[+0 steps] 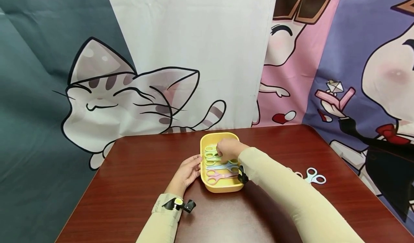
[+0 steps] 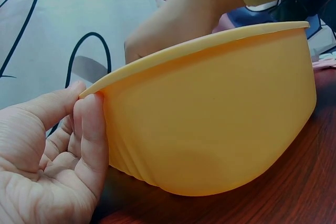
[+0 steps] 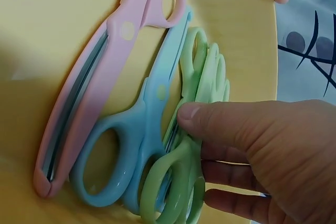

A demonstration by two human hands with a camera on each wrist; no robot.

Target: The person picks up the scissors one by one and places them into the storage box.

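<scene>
A yellow plastic tub (image 1: 223, 189) stands on the table and holds several pairs of child-size scissors. My left hand (image 1: 189, 170) pinches the tub's rim (image 2: 205, 43) at its left side, thumb above and fingers against the outer wall. Inside the tub, my right hand (image 3: 262, 150) grips green scissors (image 3: 181, 158), the thumb on their near face and the fingers behind. More green handles (image 3: 210, 74) are stacked beside them. Blue scissors (image 3: 157, 90) lie alongside, and pink scissors (image 3: 113, 59) lie beyond those, toward the tub's near end.
On the table right of the tub, light-blue scissors (image 1: 313, 177) lie beside a pink handle (image 1: 299, 174), partly hidden by my right sleeve. A printed cloth (image 1: 194, 38) hangs behind the dark red table (image 1: 136, 185).
</scene>
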